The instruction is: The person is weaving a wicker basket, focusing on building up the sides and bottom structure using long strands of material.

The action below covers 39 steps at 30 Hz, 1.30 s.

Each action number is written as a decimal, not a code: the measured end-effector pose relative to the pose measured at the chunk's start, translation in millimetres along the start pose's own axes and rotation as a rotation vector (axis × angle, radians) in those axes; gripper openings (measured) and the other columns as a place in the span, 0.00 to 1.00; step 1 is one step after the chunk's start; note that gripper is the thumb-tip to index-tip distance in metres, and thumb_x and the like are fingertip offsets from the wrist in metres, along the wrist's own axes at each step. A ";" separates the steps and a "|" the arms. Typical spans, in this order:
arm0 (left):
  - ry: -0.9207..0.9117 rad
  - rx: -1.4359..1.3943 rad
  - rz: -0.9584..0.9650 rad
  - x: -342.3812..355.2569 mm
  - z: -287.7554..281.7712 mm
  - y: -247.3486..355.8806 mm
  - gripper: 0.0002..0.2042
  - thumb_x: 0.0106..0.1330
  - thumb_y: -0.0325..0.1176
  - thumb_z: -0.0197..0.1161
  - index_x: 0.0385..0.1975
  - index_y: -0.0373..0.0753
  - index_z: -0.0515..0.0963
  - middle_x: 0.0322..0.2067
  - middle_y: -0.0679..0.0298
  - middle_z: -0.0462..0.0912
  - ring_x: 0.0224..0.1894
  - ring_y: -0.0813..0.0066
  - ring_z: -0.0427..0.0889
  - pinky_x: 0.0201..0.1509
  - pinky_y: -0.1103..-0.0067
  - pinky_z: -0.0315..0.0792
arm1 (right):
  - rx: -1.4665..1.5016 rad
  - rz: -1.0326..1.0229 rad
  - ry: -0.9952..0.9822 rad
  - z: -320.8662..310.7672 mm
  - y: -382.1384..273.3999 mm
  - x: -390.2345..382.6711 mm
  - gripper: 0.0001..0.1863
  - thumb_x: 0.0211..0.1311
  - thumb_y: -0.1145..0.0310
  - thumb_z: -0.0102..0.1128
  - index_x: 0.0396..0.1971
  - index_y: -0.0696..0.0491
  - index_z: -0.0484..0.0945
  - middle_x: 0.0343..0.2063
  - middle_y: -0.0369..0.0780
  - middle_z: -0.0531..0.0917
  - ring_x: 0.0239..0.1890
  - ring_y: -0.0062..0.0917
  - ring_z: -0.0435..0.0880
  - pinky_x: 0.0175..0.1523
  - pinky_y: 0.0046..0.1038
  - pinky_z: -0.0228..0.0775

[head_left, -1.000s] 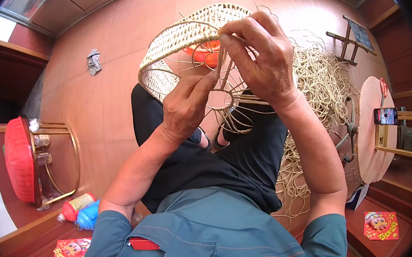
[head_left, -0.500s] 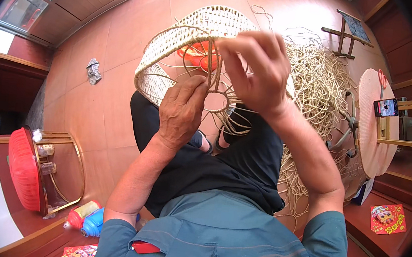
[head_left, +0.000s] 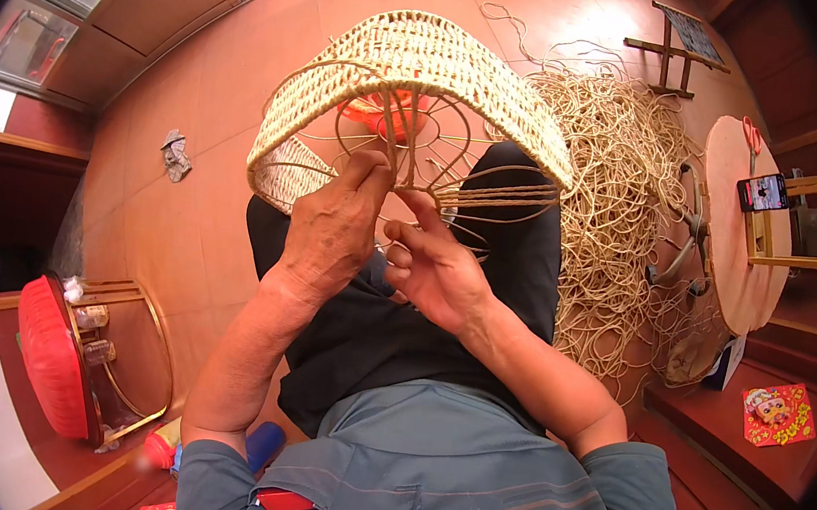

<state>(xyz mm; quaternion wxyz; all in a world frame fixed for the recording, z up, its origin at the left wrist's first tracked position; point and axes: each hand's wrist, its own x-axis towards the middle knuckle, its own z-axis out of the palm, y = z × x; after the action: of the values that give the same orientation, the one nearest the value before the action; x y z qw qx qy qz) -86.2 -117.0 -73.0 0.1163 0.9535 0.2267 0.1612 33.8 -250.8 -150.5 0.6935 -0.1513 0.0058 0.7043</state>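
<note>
A half-woven basket (head_left: 430, 53) of pale cord on a wire frame is tilted over my knees, its open wire ribs (head_left: 499, 197) facing me. Close to the middle of the ribs, my left hand (head_left: 338, 218) is closed on the frame where brown cord strands (head_left: 403, 140) run down from the woven wall. My right hand (head_left: 441, 276) is just beside it, lower and to the right. Its index finger reaches the wire ring and the other fingers curl in. A strand seems pinched there, though the fingers partly hide it. Through the ribs, something orange-red (head_left: 384, 111) shows behind the basket.
A large heap of loose cord (head_left: 599, 195) covers the floor at right. Beyond it are a folding stool (head_left: 677, 49) and a round board (head_left: 728, 249) bearing scissors (head_left: 750, 137) and a phone (head_left: 763, 193). A red plastic basin (head_left: 51, 357) leans at left. Crumpled paper (head_left: 176, 156) lies on the tiles.
My right hand has come down from above the basket's rim to beside my left hand. The basket has tipped, showing more of its outer wall. My left hand keeps its grip.
</note>
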 end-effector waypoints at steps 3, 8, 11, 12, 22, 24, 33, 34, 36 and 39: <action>0.007 -0.007 0.046 1.4 -1.5 0.2 0.16 0.69 0.26 0.64 0.56 0.38 0.80 0.56 0.63 0.81 0.46 0.61 0.92 0.41 0.69 0.89 | 0.170 -0.008 -0.025 -1.7 1.4 22.9 0.23 0.84 0.74 0.58 0.72 0.40 0.73 0.45 0.32 0.82 0.38 0.18 0.78 0.45 0.25 0.74; 0.055 0.016 0.042 -0.5 -0.1 0.4 0.15 0.70 0.29 0.65 0.56 0.38 0.80 0.56 0.64 0.80 0.46 0.61 0.92 0.41 0.69 0.89 | 0.288 -0.060 -0.062 -6.3 8.7 40.9 0.10 0.84 0.70 0.60 0.58 0.51 0.80 0.40 0.31 0.84 0.38 0.19 0.79 0.45 0.27 0.76; 0.049 0.024 0.030 -3.0 1.9 -0.9 0.16 0.70 0.28 0.65 0.56 0.37 0.80 0.56 0.64 0.81 0.47 0.61 0.92 0.43 0.68 0.89 | 0.292 -0.049 -0.018 -5.9 10.5 39.4 0.08 0.84 0.67 0.60 0.54 0.52 0.80 0.40 0.33 0.84 0.38 0.21 0.79 0.45 0.27 0.77; 0.048 -0.008 0.034 -3.4 2.8 -1.9 0.16 0.69 0.28 0.65 0.56 0.36 0.81 0.56 0.64 0.81 0.47 0.60 0.92 0.43 0.68 0.89 | 0.301 -0.051 -0.077 -4.9 10.5 38.6 0.08 0.84 0.67 0.60 0.54 0.52 0.80 0.40 0.33 0.84 0.38 0.21 0.79 0.45 0.27 0.77; 0.588 -0.129 -0.008 -22.8 21.7 19.6 0.08 0.76 0.21 0.67 0.51 0.33 0.87 0.49 0.54 0.88 0.45 0.63 0.90 0.49 0.71 0.86 | 0.052 -0.011 -0.011 -8.7 5.8 -4.2 0.15 0.85 0.55 0.55 0.42 0.52 0.78 0.35 0.35 0.79 0.35 0.24 0.75 0.43 0.29 0.70; 0.465 -0.326 -0.214 -36.1 26.1 33.6 0.07 0.77 0.23 0.68 0.50 0.33 0.87 0.46 0.56 0.89 0.44 0.66 0.90 0.48 0.73 0.85 | -0.347 -0.062 0.077 -17.6 12.8 -22.6 0.18 0.85 0.53 0.56 0.36 0.50 0.76 0.31 0.34 0.77 0.30 0.22 0.73 0.38 0.27 0.67; 0.219 -1.084 -0.679 -37.9 47.0 41.8 0.14 0.83 0.35 0.67 0.58 0.32 0.81 0.42 0.65 0.87 0.44 0.81 0.85 0.51 0.80 0.82 | -0.672 0.450 0.306 -38.9 -2.2 -105.2 0.22 0.84 0.51 0.63 0.29 0.49 0.78 0.22 0.27 0.72 0.22 0.11 0.64 0.27 0.20 0.52; 0.218 -1.089 -0.738 -37.6 46.2 43.6 0.14 0.83 0.36 0.67 0.57 0.32 0.82 0.38 0.67 0.85 0.42 0.82 0.82 0.47 0.79 0.80 | -0.712 0.466 0.345 -36.5 -6.4 -113.5 0.23 0.85 0.50 0.60 0.29 0.50 0.79 0.22 0.26 0.72 0.22 0.10 0.63 0.26 0.19 0.52; 0.232 -1.180 -0.755 -34.3 45.0 46.6 0.14 0.84 0.36 0.65 0.57 0.32 0.82 0.38 0.67 0.84 0.40 0.83 0.81 0.46 0.79 0.79 | -0.787 0.467 0.335 -30.8 -11.7 -127.1 0.24 0.86 0.50 0.59 0.29 0.50 0.79 0.22 0.26 0.71 0.21 0.10 0.63 0.26 0.18 0.53; 0.206 -1.495 -0.827 -28.3 46.1 51.8 0.13 0.86 0.36 0.61 0.57 0.33 0.82 0.35 0.69 0.81 0.35 0.85 0.76 0.41 0.81 0.74 | -0.870 0.489 0.333 -27.0 -16.3 -140.9 0.24 0.87 0.49 0.57 0.30 0.50 0.80 0.22 0.26 0.71 0.21 0.10 0.63 0.26 0.17 0.54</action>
<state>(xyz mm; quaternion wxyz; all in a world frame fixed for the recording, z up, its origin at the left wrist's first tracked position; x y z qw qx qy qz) -73.1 -182.2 -107.4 0.7419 0.4479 0.3996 0.2987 54.2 -393.5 -141.9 0.3718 -0.5292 -0.1420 0.7493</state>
